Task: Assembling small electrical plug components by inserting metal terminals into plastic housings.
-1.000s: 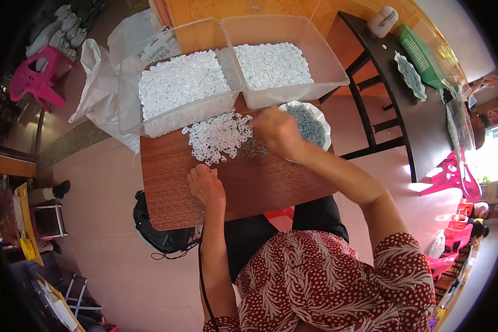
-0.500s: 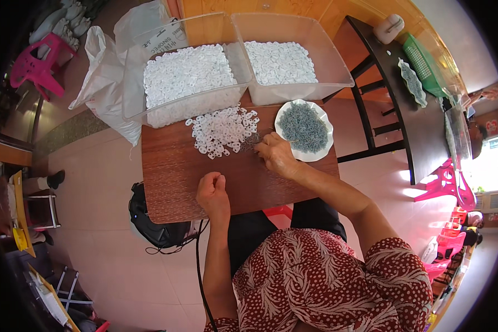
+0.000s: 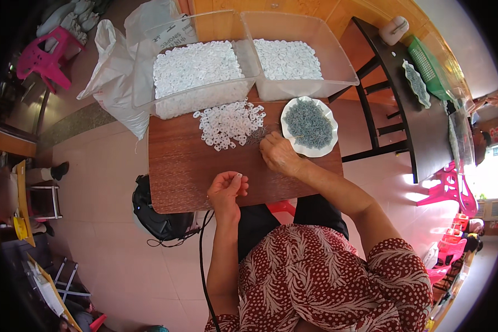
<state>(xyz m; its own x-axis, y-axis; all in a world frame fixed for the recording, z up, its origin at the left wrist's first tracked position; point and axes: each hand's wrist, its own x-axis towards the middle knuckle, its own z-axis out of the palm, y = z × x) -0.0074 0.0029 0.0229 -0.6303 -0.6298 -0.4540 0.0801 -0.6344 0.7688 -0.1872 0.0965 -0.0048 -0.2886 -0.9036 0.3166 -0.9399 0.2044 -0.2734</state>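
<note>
White plastic rings [image 3: 230, 124] lay heaped on the dark wooden table [image 3: 182, 177], just in front of two clear plastic bins. Since half a second earlier the right hand [image 3: 279, 155] had dropped from the edge of the scalloped white dish [image 3: 309, 126] to the tabletop, and now rested beside a thin scatter of grey wire bits [image 3: 257, 136] at the near edge of the ring pile. Its fingers were curled down against the wood, apparently pinching at the wire, though I could not tell whether anything was actually caught between them. The left hand [image 3: 227, 190] had stayed near the table's front edge, raised a little, its thumb and fingertips closed on one small white ring. The dish held a mound of fine grey metal pieces, dull and tangled. The left bin [image 3: 196, 74] and right bin [image 3: 293, 58] were both filled with the same smooth white rings. A crumpled white sack [image 3: 113, 83] slumped against the left bin.
</note>
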